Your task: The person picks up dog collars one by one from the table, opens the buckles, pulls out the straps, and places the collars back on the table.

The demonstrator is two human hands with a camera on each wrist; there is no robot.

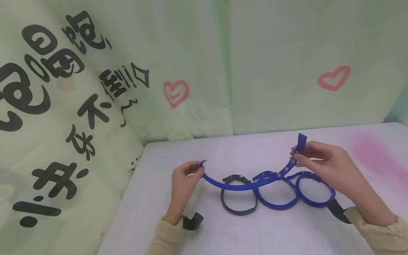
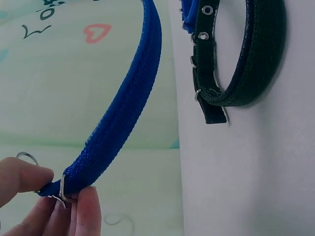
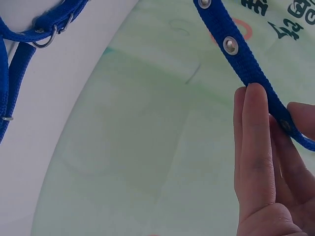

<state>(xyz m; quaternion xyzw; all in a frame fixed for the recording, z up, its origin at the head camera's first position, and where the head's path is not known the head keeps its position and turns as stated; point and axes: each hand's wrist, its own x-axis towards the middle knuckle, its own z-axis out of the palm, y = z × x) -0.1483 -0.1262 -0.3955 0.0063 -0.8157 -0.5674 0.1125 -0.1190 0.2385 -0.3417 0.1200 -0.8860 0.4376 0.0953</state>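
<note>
An unbuckled blue collar [image 1: 239, 187] hangs in a shallow curve between both hands, above the table. My left hand [image 1: 187, 180] pinches its buckle end; in the left wrist view a metal buckle [image 2: 64, 189] and a ring show at the fingertips. At the other end, my right hand [image 1: 331, 166] pinches the strap near its free tip, which sticks up past the fingers. Metal eyelets [image 3: 230, 45] line that part of the strap. Behind and below the held collar, a black collar [image 1: 239, 212] and two blue collars, a middle one [image 1: 277, 207] and a right one [image 1: 315, 204], lie buckled into loops.
The loops stand side by side on the white table [image 1: 210, 241]. A green curtain [image 1: 271, 53] with red hearts and black writing hangs behind the table and along its left. Black straps [image 1: 193, 222] show at both wrists.
</note>
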